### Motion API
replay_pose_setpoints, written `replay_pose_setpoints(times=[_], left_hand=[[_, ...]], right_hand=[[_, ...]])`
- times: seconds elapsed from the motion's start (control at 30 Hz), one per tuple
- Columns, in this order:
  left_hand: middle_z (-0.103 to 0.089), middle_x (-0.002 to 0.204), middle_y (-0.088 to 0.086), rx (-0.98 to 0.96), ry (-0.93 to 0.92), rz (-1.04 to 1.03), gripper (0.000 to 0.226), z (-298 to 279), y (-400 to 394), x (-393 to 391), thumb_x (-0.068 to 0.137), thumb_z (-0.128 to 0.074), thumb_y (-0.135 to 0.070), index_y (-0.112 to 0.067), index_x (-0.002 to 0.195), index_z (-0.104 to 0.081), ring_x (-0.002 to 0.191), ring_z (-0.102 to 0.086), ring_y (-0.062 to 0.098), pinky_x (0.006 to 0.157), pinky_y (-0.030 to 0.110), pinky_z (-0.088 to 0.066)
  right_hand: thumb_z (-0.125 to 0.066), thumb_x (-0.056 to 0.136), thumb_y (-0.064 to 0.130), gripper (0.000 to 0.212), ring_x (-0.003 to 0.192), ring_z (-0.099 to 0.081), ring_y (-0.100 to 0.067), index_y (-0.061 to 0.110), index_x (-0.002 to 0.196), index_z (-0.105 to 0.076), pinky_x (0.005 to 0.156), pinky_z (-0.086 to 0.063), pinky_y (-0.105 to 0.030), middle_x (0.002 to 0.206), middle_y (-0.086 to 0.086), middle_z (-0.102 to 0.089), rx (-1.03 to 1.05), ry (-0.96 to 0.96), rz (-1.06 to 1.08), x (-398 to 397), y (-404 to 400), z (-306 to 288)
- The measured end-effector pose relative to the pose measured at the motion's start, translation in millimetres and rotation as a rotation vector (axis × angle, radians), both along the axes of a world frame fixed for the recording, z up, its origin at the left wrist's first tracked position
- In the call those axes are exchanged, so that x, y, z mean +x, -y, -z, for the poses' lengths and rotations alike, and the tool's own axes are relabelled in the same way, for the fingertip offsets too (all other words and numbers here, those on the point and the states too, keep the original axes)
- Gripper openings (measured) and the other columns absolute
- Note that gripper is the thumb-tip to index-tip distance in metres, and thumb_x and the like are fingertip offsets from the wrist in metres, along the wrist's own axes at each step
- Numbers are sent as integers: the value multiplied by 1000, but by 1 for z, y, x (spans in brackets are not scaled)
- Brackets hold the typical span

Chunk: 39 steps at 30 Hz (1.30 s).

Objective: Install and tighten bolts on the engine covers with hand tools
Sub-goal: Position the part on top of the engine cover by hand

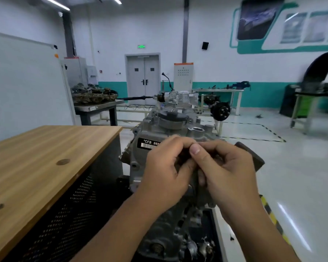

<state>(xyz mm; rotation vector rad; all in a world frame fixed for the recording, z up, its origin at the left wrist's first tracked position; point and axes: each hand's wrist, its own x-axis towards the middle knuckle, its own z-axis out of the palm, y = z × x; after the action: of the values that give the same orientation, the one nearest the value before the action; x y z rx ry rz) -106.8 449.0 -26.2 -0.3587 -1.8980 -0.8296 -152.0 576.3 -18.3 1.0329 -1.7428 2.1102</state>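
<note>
- Filling the left foreground, a wooden workbench top (36, 159) is seen, with a dark perforated metal panel (70, 210) set below its right edge.
- A grey engine assembly (170, 125) is seen just beside the bench, in the centre of the view; a black label (149, 143) reading "*CFB 666" is fixed to its upper cover, partly hidden by the hands.
- A round cover plate (171, 117) is seen on the engine's top, with an open bore (197, 130) to its right.
- The left hand (167, 173) is held in front of the engine cover, its fingers curled inward and meeting the other hand; something small and dark seems to be pinched there, but what it is cannot be told.
- The right hand (227, 171) is curled likewise, its thumb laid over the left hand's fingertips; a dark flat piece (252, 156) is seen projecting behind its knuckles, and whether it is gripped cannot be told.
- No bolt can be made out plainly; the contact point of the hands is blurred.
- In the background, a grey double door (143, 78), a steel table with parts (95, 104) and a drivetrain display stand (180, 99) are seen well apart from the engine.
</note>
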Motion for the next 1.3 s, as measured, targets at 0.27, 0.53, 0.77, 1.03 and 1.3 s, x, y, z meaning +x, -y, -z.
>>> replay_pose_setpoints(times=[0.27, 0.53, 0.77, 1.03, 1.3], left_hand=[[-67, 91, 4, -75, -307, -448, 19, -6, 36, -10, 98, -54, 5, 3, 105, -71, 84, -61, 8, 80, 14, -49], [-48, 99, -11, 174, -59, -681, 55, 38, 78, -2, 85, -62, -65, -23, 118, -51, 76, -47, 6, 63, 31, -43], [-34, 106, -20, 304, 112, -707, 103, 59, 73, -11, 48, -63, -85, -33, 136, -49, 89, -46, 8, 74, 33, -42], [-45, 103, -15, 401, 124, -611, 107, 63, 82, -17, 44, -69, -92, -35, 134, -57, 88, -44, 1, 77, 30, -42], [-48, 103, -23, 511, 114, -469, 105, 65, 88, -20, 34, -70, -92, -45, 128, -60, 95, -55, -6, 71, 23, -46]], right_hand=[[-77, 88, 8, 6, 57, -74, -23, 12, 86, -73, 50, -60, -30, 66, -7, -74, -88, -66, 87, -36, -12, -59], [-87, 78, 17, 13, 47, -62, -13, 12, 83, -76, 50, -55, -24, 65, -2, -73, 366, -283, 123, -90, 8, -79], [-87, 78, 16, 13, 64, -70, -1, 23, 89, -82, 65, -57, -18, 74, 12, -77, 646, -334, 186, -108, 8, -84], [-89, 77, 20, 13, 65, -70, -7, 28, 76, -80, 64, -58, -25, 71, 15, -75, 651, -415, 242, -103, 20, -87], [-89, 78, 14, 8, 64, -69, -11, 16, 79, -81, 74, -63, -40, 68, 3, -76, 737, -352, 156, -103, 20, -95]])
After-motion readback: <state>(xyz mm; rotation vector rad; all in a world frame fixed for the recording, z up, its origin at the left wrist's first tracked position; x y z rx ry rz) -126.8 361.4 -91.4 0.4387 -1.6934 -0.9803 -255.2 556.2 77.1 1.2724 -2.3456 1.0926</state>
